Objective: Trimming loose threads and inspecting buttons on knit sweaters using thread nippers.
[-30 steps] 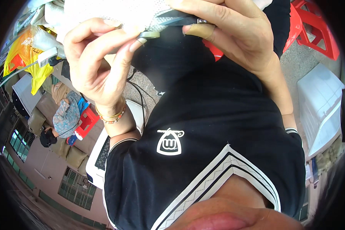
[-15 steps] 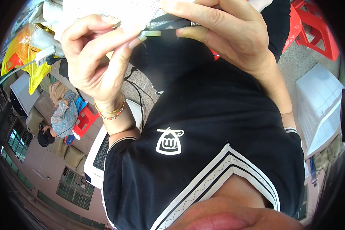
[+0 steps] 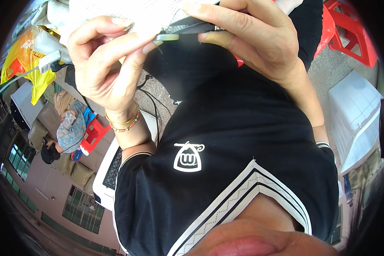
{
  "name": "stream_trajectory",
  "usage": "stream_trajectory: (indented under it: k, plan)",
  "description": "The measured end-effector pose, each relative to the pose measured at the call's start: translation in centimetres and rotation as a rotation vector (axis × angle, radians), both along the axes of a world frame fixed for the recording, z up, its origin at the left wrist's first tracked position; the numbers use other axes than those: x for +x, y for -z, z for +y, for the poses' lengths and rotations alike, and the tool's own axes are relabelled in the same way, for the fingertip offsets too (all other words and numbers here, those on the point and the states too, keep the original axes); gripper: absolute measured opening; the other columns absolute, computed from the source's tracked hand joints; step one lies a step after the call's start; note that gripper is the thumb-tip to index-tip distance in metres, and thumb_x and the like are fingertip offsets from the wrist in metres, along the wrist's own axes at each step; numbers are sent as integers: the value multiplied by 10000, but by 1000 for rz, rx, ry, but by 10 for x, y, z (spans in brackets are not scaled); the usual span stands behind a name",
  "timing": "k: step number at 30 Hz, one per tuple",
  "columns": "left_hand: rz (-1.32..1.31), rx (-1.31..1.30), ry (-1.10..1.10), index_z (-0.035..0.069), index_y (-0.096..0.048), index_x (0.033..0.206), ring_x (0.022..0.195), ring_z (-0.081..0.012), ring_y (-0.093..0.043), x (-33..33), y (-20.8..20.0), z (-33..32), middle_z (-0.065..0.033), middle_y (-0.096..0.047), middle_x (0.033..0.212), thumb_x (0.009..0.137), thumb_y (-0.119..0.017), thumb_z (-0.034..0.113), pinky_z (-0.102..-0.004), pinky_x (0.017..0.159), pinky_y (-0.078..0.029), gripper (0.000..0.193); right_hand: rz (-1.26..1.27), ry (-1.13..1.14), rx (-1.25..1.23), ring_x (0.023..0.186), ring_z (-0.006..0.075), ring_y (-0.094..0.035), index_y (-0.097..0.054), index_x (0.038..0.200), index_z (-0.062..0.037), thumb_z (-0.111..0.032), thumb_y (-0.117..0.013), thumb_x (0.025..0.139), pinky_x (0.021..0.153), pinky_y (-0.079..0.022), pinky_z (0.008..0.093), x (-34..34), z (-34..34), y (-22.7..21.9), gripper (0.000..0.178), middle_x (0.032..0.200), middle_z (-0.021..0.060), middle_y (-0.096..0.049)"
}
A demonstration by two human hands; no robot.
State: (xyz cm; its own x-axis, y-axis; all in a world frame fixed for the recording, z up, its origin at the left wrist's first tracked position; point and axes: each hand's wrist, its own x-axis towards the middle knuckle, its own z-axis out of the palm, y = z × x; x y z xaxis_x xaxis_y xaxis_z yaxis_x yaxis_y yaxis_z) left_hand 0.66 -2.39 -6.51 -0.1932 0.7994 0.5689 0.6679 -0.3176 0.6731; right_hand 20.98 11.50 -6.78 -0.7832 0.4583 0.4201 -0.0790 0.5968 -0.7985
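Observation:
My left hand (image 3: 109, 62) is closed in a pinch at the upper middle, thumb against forefinger. From its fingertips sticks out a small, pale green, flat piece (image 3: 168, 37), seen edge-on; its kind does not show. Across from it, my right hand (image 3: 260, 38) pinches a dark, thin strip (image 3: 190, 28) that stretches between the two hands. A yellowish wrap (image 3: 217, 39) covers the right thumb's tip, and a ring shows on a finger. Behind both hands lies a white, textured cloth (image 3: 136, 10), washed out by glare.
Yellow plastic bag (image 3: 40, 87) and white plug block (image 3: 50, 61) are at left. Black cables (image 3: 153, 100) run beside a white appliance (image 3: 109, 170). Another person (image 3: 72, 128) sits on a red stool further left. At right are a red stool (image 3: 356, 36) and a pale plastic bin (image 3: 354, 115).
My right hand has shifted very slightly right, and a little more of the dark strip shows between the hands. The left hand keeps its pinch in nearly the same place.

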Motion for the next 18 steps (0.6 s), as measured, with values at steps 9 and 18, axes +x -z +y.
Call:
stream_trajectory:
  k: [9,18]
  plan:
    - [-14,6,-5,83,-764,913,846,-125,-501,1,0,-2,-43,-543,1041,652,-761,-13,-227,725,-405,279,74,53,139,645,123,-485,-688,1149,-87,-122,-795,704,554,-374,239,-17,2,19,459,755,0,-485]
    - [30,-7,15,27,-717,920,958,-185,-547,0,-1,-5,-106,-565,1062,674,-798,-27,-267,824,-434,265,135,31,43,623,127,-506,-692,1132,-89,-116,-786,719,520,-388,244,-9,-4,4,424,751,7,-509]
